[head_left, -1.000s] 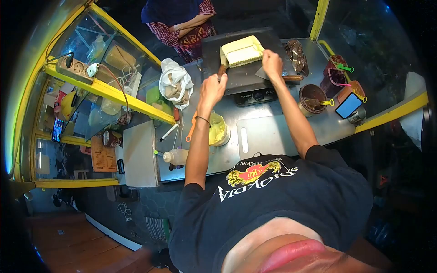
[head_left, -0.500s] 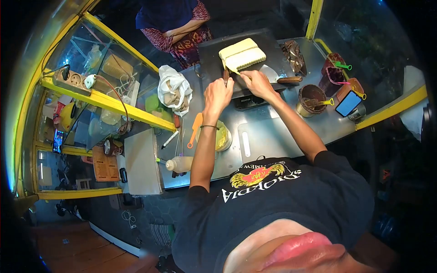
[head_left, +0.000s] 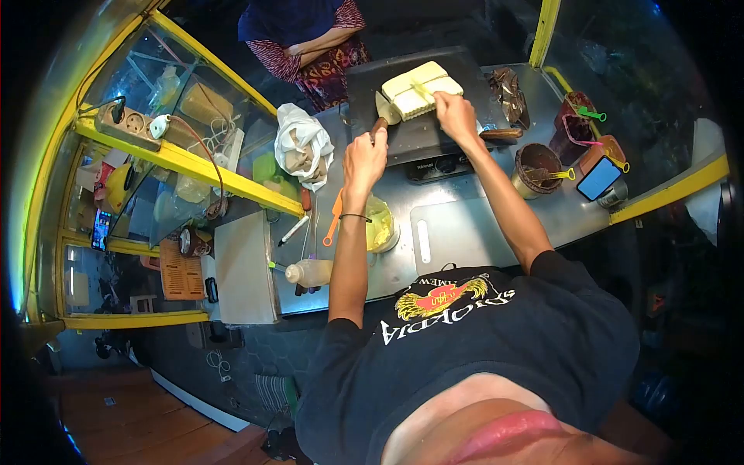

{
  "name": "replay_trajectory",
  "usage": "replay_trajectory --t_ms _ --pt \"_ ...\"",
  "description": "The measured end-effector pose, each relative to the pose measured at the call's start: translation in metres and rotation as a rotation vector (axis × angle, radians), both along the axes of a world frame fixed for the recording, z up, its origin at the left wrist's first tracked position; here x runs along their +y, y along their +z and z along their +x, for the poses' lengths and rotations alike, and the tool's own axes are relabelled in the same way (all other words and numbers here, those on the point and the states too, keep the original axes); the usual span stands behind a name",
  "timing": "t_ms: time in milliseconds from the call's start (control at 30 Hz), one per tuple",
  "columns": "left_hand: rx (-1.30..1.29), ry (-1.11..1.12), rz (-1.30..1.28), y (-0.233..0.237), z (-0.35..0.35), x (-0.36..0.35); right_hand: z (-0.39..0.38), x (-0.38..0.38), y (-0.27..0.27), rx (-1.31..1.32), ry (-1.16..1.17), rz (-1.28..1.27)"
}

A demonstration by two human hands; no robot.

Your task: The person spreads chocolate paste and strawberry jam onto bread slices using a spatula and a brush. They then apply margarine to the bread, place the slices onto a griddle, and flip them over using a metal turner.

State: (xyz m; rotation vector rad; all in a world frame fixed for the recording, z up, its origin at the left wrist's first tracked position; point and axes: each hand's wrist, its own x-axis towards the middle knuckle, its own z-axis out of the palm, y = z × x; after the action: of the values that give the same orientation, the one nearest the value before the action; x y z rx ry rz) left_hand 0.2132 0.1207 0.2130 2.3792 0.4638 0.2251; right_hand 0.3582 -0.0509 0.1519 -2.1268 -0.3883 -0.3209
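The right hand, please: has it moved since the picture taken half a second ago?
Yes. The right hand went from the near edge of the griddle away from the person, and its fingertips now touch the pale yellow block.

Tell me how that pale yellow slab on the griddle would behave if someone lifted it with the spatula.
The slab looks soft and folded in layers, so it would probably sag over the narrow spatula. It lies flat and broad on the griddle, so rolling or tipping seems unlikely.
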Motion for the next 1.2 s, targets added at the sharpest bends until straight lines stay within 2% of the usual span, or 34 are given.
replay_trajectory --t_ms 100,133,167,233,267,300,333,367,400,433,500,533,567,633,667,700,767,833,900,933,967,1033,1133,1167,1200 --pt "-0.010 0.008 -0.068 -0.004 0.005 0.005 -0.011 0.012 -0.016 -0.129 0.305 -0.109" --pt "-0.017 0.034 -0.103 -0.005 0.006 0.006 -0.006 0.006 -0.012 -0.125 0.324 -0.064" --pt "-0.016 0.034 -0.104 -0.007 0.005 0.008 0.004 0.000 -0.009 -0.025 0.264 0.067" --pt "-0.026 0.044 -0.141 -0.009 0.003 0.011 0.022 -0.016 -0.002 0.036 0.019 0.147" --pt "-0.019 0.045 -0.148 -0.012 0.005 0.009 0.025 -0.020 -0.005 -0.031 -0.066 0.087" --pt "-0.043 0.008 -0.047 -0.017 0.010 0.007 0.019 -0.015 -0.017 -0.022 -0.067 0.079" --pt "-0.070 -0.030 0.055 -0.018 0.013 0.005 0.009 -0.004 -0.030 -0.044 0.118 0.139" --pt "-0.078 -0.032 0.054 -0.017 0.017 0.005 0.009 0.005 -0.036 -0.077 0.302 0.201" --pt "-0.073 -0.009 0.045 -0.014 0.020 0.004 0.002 0.008 -0.029 -0.035 0.336 0.080" --pt "-0.053 0.016 0.035 -0.011 0.016 0.003 0.013 -0.001 -0.034 -0.025 0.336 0.080" --pt "-0.029 0.020 0.045 -0.006 0.010 0.004 0.040 -0.021 -0.033 -0.128 0.087 0.172" --pt "-0.032 0.004 0.034 -0.005 0.007 0.004 0.031 -0.033 -0.008 -0.069 -0.079 0.091" --pt "-0.037 -0.014 0.021 -0.003 0.006 0.004 0.032 -0.034 -0.010 -0.006 -0.118 -0.013" --pt "-0.046 -0.054 0.061 -0.006 0.011 -0.003 0.021 -0.014 -0.026 -0.087 0.109 -0.185" --pt "-0.069 -0.044 0.114 -0.012 0.017 -0.004 0.009 -0.007 -0.031 -0.119 0.278 -0.028" --pt "-0.088 -0.033 0.166 -0.011 0.018 -0.006 0.010 -0.001 -0.032 -0.065 0.297 -0.042" --pt "-0.077 0.010 0.170 -0.011 0.014 -0.001 0.029 -0.017 -0.025 -0.039 0.208 0.101" --pt "-0.043 -0.008 0.038 -0.011 0.010 0.007 0.038 -0.034 -0.013 -0.065 -0.059 0.216" --pt "-0.029 -0.010 -0.001 -0.015 0.009 0.004 0.038 -0.028 -0.032 0.030 -0.065 0.115" --pt "-0.051 -0.021 0.028 -0.017 0.012 0.002 0.024 -0.018 -0.034 -0.114 0.068 0.077" --pt "-0.072 -0.032 0.059 -0.018 0.016 0.001 0.009 -0.007 -0.037 -0.141 0.201 0.191" --pt "-0.076 -0.019 0.071 -0.015 0.014 0.002 -0.001 -0.011 -0.020 -0.045 0.327 0.209" --pt "-0.025 0.005 -0.065 -0.001 0.001 0.004 0.028 -0.037 -0.017 -0.146 -0.032 0.182" --pt "-0.021 0.004 -0.065 -0.003 0.000 0.004 0.030 -0.044 -0.015 -0.154 -0.105 0.016" --pt "-0.037 -0.011 -0.018 -0.005 0.001 0.001 0.026 -0.041 -0.022 -0.122 -0.061 -0.110"
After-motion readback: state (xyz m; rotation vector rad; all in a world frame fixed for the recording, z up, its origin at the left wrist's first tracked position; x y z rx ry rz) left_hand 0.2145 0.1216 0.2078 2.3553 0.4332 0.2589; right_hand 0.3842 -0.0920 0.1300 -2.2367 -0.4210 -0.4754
